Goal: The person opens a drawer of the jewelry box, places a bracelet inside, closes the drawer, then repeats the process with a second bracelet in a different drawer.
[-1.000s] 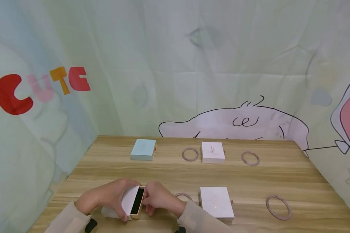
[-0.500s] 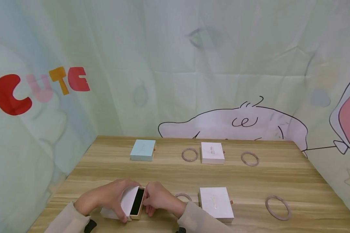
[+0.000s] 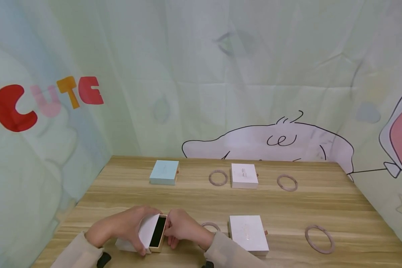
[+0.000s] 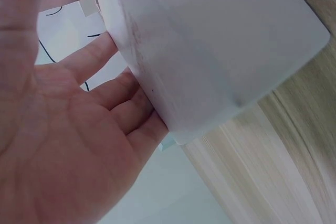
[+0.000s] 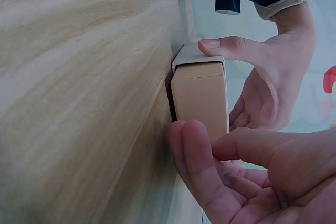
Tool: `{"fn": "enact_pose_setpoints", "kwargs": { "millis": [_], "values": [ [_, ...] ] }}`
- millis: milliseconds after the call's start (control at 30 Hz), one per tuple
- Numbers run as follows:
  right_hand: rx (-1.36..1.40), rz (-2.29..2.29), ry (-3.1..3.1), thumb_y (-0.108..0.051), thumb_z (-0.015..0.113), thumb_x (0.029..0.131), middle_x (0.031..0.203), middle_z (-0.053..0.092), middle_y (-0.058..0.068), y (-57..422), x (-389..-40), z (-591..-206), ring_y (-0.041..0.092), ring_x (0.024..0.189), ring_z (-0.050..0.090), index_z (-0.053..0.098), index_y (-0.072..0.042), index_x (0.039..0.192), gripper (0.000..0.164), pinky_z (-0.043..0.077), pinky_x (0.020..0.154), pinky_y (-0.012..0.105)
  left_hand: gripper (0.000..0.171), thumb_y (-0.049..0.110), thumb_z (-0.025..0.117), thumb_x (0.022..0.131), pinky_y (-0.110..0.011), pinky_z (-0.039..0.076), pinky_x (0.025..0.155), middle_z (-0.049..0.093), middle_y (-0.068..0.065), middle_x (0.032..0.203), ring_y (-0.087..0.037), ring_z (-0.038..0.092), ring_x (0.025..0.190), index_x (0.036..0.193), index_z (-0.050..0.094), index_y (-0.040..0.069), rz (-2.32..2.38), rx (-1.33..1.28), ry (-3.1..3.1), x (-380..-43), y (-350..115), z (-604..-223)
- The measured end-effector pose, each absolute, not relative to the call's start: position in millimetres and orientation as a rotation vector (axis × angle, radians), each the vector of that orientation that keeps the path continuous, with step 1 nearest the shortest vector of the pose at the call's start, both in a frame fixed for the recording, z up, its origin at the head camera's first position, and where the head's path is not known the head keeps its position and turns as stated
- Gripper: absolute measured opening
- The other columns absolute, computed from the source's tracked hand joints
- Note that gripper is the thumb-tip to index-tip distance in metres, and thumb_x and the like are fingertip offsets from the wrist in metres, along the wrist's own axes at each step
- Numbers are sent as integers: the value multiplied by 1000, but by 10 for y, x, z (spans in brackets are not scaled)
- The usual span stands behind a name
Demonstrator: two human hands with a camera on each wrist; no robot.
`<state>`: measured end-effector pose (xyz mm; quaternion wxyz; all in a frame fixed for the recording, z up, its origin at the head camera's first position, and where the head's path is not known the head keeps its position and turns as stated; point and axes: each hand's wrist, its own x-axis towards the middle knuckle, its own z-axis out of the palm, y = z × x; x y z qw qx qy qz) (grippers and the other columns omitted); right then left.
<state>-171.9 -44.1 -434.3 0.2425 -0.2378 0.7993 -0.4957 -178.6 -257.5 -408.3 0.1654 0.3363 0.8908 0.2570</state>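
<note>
No mvmt since prev, box (image 3: 149,230) btwn hands (image 3: 127,224) (image 3: 182,226)

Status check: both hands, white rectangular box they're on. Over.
Left hand grips white box; right hand pinches at end of tan inner drawer. Drawer partly out, black interior showing. Round mauve bangle lies rightward, partly hidden; nothing seen jamming drawer.

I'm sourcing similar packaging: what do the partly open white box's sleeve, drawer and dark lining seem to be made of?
Sleeve: probably coated paperboard, smooth and fairly matte, judging by its thin edge.
Drawer: likely paperboard too, tan and dull, with a fine line across its flat end.
Lining: perhaps foam or fabric, since it looks evenly black without shine; texture too small to tell.
</note>
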Motion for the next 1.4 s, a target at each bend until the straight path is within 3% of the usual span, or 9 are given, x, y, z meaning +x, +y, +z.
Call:
{"fn": "enact_pose_setpoints", "kwargs": {
  "millis": [1133, 1400],
  "values": [
    [-646, -1341, 2188, 13, 62, 88, 49, 60, 14, -407, -1734, -4340, 18, 37, 59, 59, 5, 63, 26, 51, 43, 28, 94, 34, 99, 52, -29, 47, 77, 56, 1, 112, -13, 51, 93, 129, 57, -1, 723, 906, 2546, -1769, -2562, -4072],
    [-628, -1385, 2167, 15, 62, 87, 49, 60, 17, -405, -1723, -4324, 26, 40, 61, 59, 7, 63, 25, 51, 42, 30, 95, 35, 98, 53, -30, 46, 79, 55, -1, 118, -14, 50, 97, 130, 57, -1, 723, 901, 2542, -1776, -2573, -4053]
  ]
}}
